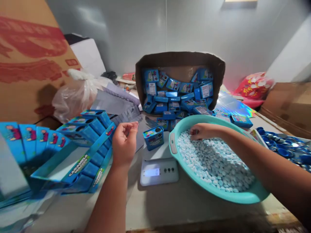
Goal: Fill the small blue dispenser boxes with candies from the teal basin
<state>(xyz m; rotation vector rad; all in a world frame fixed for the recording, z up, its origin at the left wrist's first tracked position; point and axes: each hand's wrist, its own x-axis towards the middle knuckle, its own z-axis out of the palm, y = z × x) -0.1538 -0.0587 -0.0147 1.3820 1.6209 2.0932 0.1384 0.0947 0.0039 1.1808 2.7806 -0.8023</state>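
My left hand [125,140] hovers left of the white digital scale [159,171], thumb and curled fingers drawn together. Whether anything small is inside it is hidden. On the scale's plate stands a small blue candy tin [154,138], its top facing up, touched by neither hand. My right hand [200,131] reaches into a turquoise basin [233,197] of small pale-blue and white candies [213,161]. Its curled fingers press among the candies at the far left side, and the fingertips are partly covered. The scale's display is lit.
Behind the scale, an open carton [179,58] on its side spills blue tins. Display boxes [77,166] with tins crowd the left. Blue lids [286,149] lie at the right, beyond the basin. A large cardboard box [29,64] rises at the left.
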